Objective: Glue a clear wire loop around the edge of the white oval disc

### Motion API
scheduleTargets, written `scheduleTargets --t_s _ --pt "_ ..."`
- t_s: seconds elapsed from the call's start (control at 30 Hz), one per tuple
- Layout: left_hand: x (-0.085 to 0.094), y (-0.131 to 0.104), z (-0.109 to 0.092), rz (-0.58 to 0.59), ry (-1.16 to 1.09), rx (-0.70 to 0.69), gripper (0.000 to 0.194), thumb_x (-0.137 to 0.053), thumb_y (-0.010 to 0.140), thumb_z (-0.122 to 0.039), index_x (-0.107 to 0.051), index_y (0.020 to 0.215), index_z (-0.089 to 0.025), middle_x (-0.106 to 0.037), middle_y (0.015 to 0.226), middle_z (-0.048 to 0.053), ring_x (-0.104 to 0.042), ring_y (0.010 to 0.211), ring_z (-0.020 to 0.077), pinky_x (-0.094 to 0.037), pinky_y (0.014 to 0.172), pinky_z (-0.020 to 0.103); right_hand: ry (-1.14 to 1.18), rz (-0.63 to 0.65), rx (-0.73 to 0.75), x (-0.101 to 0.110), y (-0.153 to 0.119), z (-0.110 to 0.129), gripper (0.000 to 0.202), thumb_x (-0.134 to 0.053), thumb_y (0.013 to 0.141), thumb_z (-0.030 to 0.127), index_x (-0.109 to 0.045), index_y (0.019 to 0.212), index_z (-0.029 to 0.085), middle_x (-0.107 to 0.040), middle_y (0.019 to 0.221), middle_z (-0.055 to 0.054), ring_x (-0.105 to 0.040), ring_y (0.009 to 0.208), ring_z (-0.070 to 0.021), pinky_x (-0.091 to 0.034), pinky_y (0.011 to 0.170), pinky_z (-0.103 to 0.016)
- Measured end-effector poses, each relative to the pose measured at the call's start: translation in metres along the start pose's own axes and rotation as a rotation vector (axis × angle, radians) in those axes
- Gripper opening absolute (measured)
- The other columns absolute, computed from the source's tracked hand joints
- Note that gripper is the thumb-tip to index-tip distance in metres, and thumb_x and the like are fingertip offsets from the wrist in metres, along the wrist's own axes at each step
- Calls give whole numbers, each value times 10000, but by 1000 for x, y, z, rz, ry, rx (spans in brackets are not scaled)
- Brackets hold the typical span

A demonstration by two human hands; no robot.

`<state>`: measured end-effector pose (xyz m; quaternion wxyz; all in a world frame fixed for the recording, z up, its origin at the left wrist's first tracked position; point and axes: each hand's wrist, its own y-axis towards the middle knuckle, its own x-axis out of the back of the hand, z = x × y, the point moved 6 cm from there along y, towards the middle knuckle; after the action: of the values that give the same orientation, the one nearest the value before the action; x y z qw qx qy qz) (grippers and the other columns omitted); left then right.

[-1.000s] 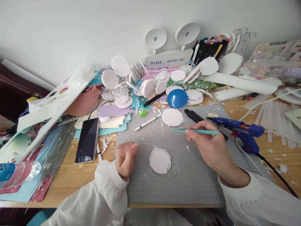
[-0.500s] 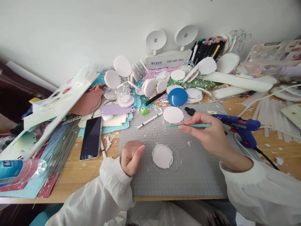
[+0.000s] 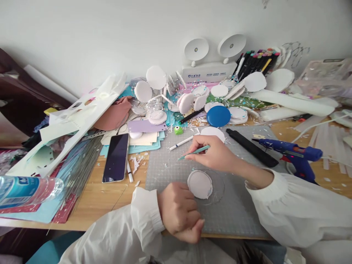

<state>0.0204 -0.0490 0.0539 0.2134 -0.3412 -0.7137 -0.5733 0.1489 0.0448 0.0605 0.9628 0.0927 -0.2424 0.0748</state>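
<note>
Our right hand [image 3: 210, 153] pinches the green tweezers [image 3: 202, 149] above the gray mat [image 3: 236, 211], and the tips point down to the mat's left side. We can't tell if they touch it. Our left hand [image 3: 180, 212] is squeezed into a fist over the mat's front edge. The round white disc [image 3: 199, 184] lies flat near the middle of the mat, and a thin ring [image 3: 223, 187] pokes out past it. At the back of the mat we see a white pen [image 3: 183, 142] and a little green punch [image 3: 178, 130]. Our phone [image 3: 115, 158] lies left of the mat.
</note>
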Motion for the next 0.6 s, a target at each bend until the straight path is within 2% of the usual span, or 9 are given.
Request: scheduleTargets --t_s 0.1,0.23,0.33,0.5,0.6 --pt "1 -1 1 -2 26 6 352 -490 733 -200 -340 414 -198 -350 384 -35 -328 374 104 -218 447 311 -73 23 22 -10 2 -7 152 -696 721 175 -568 643 195 -664 685 -3 -630 691 -154 -459 528 -226" --pt "-2 -2 1 54 79 2 357 -534 707 -238 -334 414 -198 -346 381 -42 -345 364 99 -217 449 303 -116 23 19 -12 2 -13 156 -688 723 166 -555 646 196 -670 696 -1 -626 681 -154 -460 529 -227" --pt "-2 -2 2 76 107 12 370 -537 715 -251 -326 416 -197 -349 377 -41 -361 362 100 -213 455 305 -101 -8 7 -5 -1 -10 147 -684 732 188 -560 654 200 -674 698 -6 -610 655 -149 -458 507 -226" --pt "5 1 7 -13 64 51 381 -459 769 -195 -312 418 -194 -359 388 -29 -335 371 106 -196 458 313 -107 -125 -3 18 -9 -4 182 -702 727 235 -550 634 202 -634 661 -5 -576 623 -143 -446 490 -228" --pt "7 3 8 -33 46 52 388 -437 787 -180 -306 422 -202 -338 386 -29 -296 376 114 -179 451 316 -102 -131 -2 19 -12 -8 190 -711 725 239 -547 636 202 -628 656 0 -568 615 -136 -447 496 -224"
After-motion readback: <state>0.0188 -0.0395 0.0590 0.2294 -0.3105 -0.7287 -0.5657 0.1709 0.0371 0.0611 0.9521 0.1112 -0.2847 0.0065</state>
